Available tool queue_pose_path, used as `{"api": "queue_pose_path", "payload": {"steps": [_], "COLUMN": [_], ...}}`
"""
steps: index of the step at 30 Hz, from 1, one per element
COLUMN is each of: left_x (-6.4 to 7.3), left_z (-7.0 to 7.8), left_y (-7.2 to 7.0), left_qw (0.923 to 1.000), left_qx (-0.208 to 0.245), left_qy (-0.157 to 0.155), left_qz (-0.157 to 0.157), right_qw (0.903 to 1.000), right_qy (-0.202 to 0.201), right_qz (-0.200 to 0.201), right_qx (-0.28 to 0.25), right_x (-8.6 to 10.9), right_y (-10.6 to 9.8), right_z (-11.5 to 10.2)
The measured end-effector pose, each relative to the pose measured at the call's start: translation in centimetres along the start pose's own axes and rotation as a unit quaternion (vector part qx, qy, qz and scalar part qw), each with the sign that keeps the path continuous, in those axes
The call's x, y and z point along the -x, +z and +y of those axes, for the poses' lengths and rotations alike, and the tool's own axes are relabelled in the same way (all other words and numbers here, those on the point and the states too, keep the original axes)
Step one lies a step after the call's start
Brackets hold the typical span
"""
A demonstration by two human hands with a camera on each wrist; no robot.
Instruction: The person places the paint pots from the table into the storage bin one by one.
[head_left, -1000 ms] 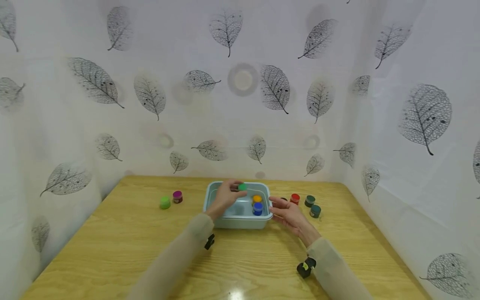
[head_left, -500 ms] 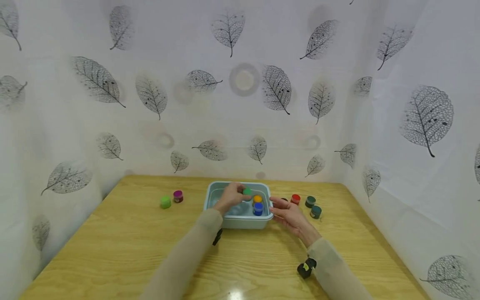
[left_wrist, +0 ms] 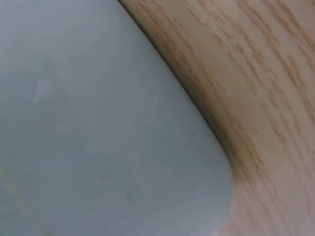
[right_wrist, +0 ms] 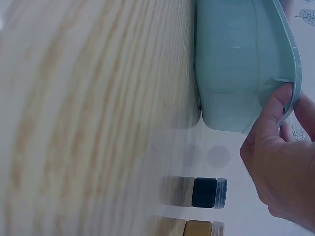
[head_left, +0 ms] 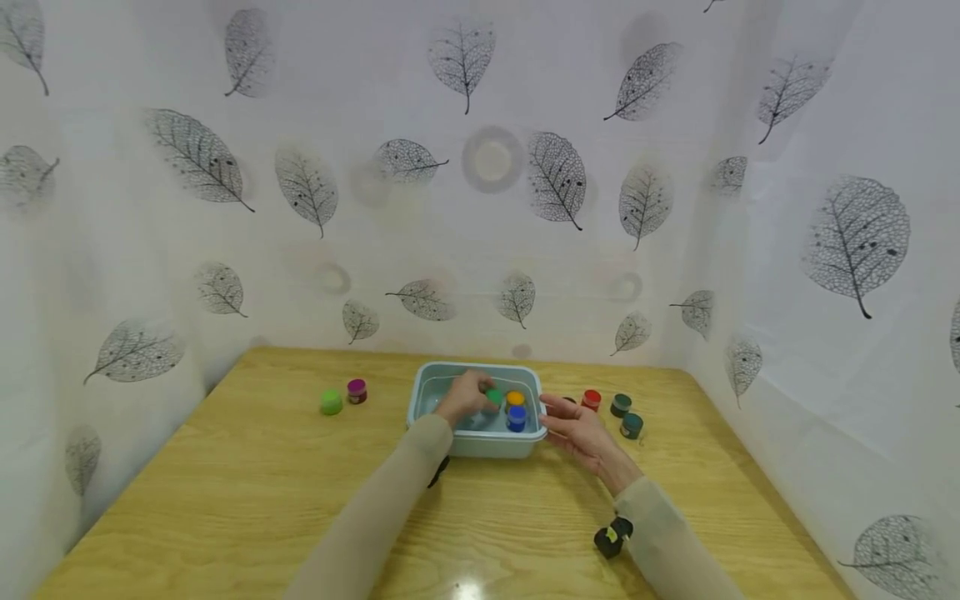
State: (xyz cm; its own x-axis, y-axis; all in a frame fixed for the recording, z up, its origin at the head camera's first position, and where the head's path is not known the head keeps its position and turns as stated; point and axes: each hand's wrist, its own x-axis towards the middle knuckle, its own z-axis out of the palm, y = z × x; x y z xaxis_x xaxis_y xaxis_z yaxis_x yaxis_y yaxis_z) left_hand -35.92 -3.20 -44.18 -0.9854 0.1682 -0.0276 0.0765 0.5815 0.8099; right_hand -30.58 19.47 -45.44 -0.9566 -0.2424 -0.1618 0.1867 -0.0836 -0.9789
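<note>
In the head view, a pale blue plastic basin (head_left: 480, 447) stands on the wooden table, upright. My left hand (head_left: 467, 396) reaches down inside it and holds a small green paint jar (head_left: 493, 397) between thumb and fingers. Just right of that jar stand an orange paint jar (head_left: 515, 400) and a blue paint jar (head_left: 517, 418), both in the basin. My right hand (head_left: 581, 432) grips the basin's right rim; the right wrist view shows its fingers (right_wrist: 275, 105) under the lip. The left wrist view holds only the basin's outer wall (left_wrist: 123, 123) and some table.
Right of the basin stand a red jar (head_left: 591, 399), a dark green jar (head_left: 620, 405) and a dark teal jar (head_left: 632, 426), with a black one partly hidden behind my right hand. To the left are a light green jar (head_left: 331, 402) and a magenta jar (head_left: 357, 391). A leaf-patterned curtain (head_left: 480, 250) surrounds the table.
My left hand has moved right and down into the basin with the green paint jar, bringing it beside the orange one. The right hand stays at the rim.
</note>
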Motion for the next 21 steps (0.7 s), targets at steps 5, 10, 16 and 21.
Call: {"api": "queue_pose_path", "payload": {"steps": [5,10,16,21], "left_x": [-0.09,-0.21,0.0,0.02], "left_z": [0.0,-0.21,0.02,0.24], "left_y": [0.21,0.38,0.47,0.55], "left_qw": [0.9997,0.9992,0.9986,0.9989], "left_qx": [-0.008,-0.039,-0.048,-0.043], "left_qy": [-0.022,0.001,0.022,0.017], "left_qz": [-0.009,-0.004,-0.004,-0.003], "right_qw": [1.0,1.0,1.0,1.0], "right_qy": [-0.003,-0.001,0.003,-0.001], "right_qz": [0.0,0.0,0.004,0.005], "right_qx": [-0.001,0.0,0.005,0.003], "right_x": [0.0,-0.07,-0.03,-0.04], "right_y": [-0.12,-0.13,-0.08,-0.1], "right_z": [0.21,0.25,0.23,0.2]}}
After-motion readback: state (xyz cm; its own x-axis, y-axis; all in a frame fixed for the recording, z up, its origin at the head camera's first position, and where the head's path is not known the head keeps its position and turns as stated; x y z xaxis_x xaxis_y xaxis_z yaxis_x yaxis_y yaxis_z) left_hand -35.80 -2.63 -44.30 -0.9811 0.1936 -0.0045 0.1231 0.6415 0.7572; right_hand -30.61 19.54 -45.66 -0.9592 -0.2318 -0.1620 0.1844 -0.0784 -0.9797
